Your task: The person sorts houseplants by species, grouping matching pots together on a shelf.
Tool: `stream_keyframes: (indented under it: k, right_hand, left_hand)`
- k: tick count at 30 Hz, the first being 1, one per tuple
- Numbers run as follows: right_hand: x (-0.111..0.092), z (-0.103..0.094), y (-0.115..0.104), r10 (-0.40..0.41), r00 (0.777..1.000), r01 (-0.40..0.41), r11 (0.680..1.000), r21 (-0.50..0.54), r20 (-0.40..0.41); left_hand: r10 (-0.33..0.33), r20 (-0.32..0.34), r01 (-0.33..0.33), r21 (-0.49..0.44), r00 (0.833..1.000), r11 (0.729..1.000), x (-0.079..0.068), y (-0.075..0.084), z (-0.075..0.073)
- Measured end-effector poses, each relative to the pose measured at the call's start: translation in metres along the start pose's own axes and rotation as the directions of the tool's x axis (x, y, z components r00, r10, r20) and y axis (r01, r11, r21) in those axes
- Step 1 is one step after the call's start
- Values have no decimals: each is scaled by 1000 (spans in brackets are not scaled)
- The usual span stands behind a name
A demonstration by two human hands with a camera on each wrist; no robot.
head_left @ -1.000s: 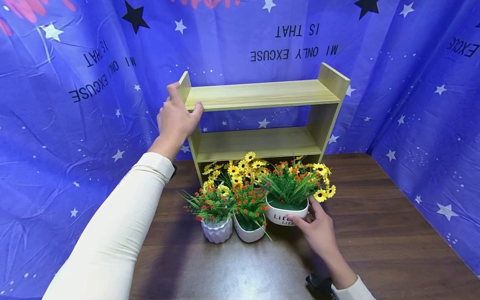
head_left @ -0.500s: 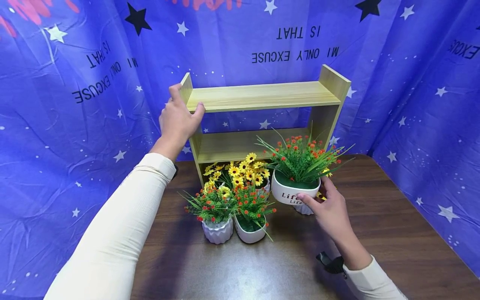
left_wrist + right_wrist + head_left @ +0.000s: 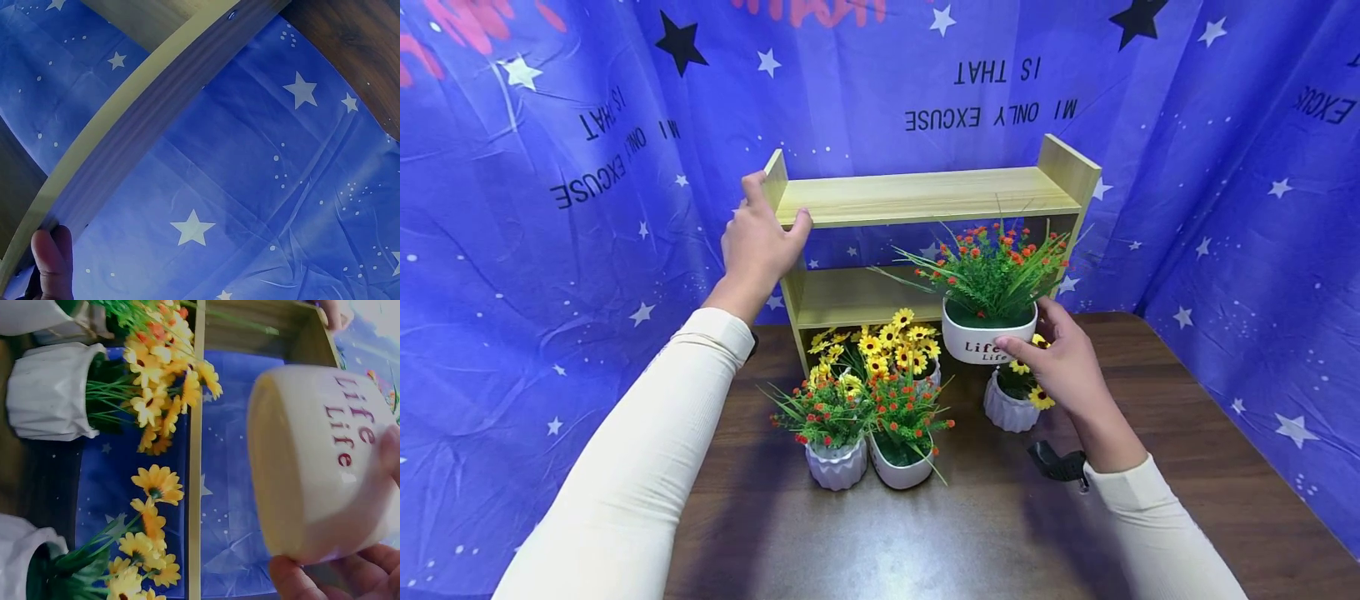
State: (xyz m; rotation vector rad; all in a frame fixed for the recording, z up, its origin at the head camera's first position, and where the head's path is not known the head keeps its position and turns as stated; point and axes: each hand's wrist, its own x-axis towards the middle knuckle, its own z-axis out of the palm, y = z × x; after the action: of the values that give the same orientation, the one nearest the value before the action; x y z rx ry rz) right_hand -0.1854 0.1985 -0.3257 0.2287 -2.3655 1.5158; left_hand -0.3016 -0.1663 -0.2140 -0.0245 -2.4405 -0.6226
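Pot within right hand fingers

Four potted artificial plants stand on the dark wooden surface: ribbed pot, smooth pot, ribbed pot, yellow-flower pot. Blue star-printed cloth hangs behind.

Both my arms are covered in long cream sleeves of a finely ribbed, close-fitting knit. The left sleeve runs smooth and unmarked up to a cuff that ends just behind my left hand. The right sleeve ends the same way behind my right hand. A small black device sits strapped at the right cuff, just back from my fingers; a dark edge of another shows at the left cuff. My hands are bare, with no rings, and the nails are short.
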Motion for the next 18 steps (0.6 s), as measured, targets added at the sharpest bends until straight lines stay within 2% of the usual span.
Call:
stream_keyframes:
  k: [5,10,12,18]
  right_hand:
    - [16,4,3,29,999,-30,999,24,41]
    - [29,6,7,55,995,-69,983,173,87]
    - [35,4,8,63,993,-81,976,203,95]
    - [54,1,11,96,990,-110,983,149,102]
  left_hand:
    - [1,-2,-1,-7,1000,1000,-1,0,2]
    - [1,1,-1,-18,1000,1000,-1,0,3]
    - [4,-3,-4,-19,1000,1000,0,0,2]
    - [8,-7,-8,-16,1000,1000,-1,-1,2]
